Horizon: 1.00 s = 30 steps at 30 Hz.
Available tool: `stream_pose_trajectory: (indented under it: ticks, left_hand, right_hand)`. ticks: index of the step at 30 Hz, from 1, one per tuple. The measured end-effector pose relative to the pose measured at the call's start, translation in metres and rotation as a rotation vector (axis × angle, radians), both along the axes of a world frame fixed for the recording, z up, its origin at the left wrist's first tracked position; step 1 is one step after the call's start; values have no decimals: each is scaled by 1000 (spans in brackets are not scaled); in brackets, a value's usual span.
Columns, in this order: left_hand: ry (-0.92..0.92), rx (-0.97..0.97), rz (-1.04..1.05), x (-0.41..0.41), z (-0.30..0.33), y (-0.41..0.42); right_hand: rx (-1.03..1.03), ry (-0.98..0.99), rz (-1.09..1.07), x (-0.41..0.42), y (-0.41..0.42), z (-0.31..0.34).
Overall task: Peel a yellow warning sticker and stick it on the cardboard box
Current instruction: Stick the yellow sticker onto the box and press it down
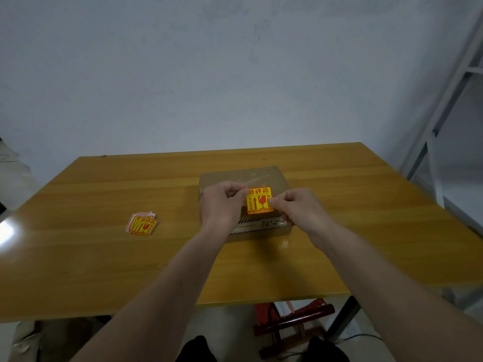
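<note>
Two bare forearms come in from six o'clock, no sleeves on either one, no watch, no rings or bands to be seen. The left hand [223,202] and the right hand [298,207] wear no gloves. Down at the six o'clock edge, two dark rounded shapes, the knees [197,348] in black trousers, sit side by side below the forearms.

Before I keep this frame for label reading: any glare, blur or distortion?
Head view: strong glare on the wooden table at its left edge; wide-angle bending of the metal shelf frame; yellow warning sticker is slightly soft, large characters readable, small print not; both hands sharp enough.
</note>
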<state>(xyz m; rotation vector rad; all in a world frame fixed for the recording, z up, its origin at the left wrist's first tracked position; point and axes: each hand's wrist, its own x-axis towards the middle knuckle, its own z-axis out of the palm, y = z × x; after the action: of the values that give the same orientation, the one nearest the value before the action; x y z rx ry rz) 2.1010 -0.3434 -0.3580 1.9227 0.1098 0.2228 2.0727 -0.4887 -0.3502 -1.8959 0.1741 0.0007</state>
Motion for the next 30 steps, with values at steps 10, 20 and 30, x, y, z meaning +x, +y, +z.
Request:
stream_pose_trajectory:
  ticks: [10, 20, 30]
  left_hand:
    - [-47, 156, -29, 41, 2, -20]
    - [-145, 475, -86, 47, -23, -26]
    - [-284, 748, -174, 42, -37, -27]
  right_hand:
    - [-30, -4, -155, 65, -23, 11]
    - [-102, 118, -179, 92, -23, -10]
    - [-302, 108, -146, 95, -23, -18]
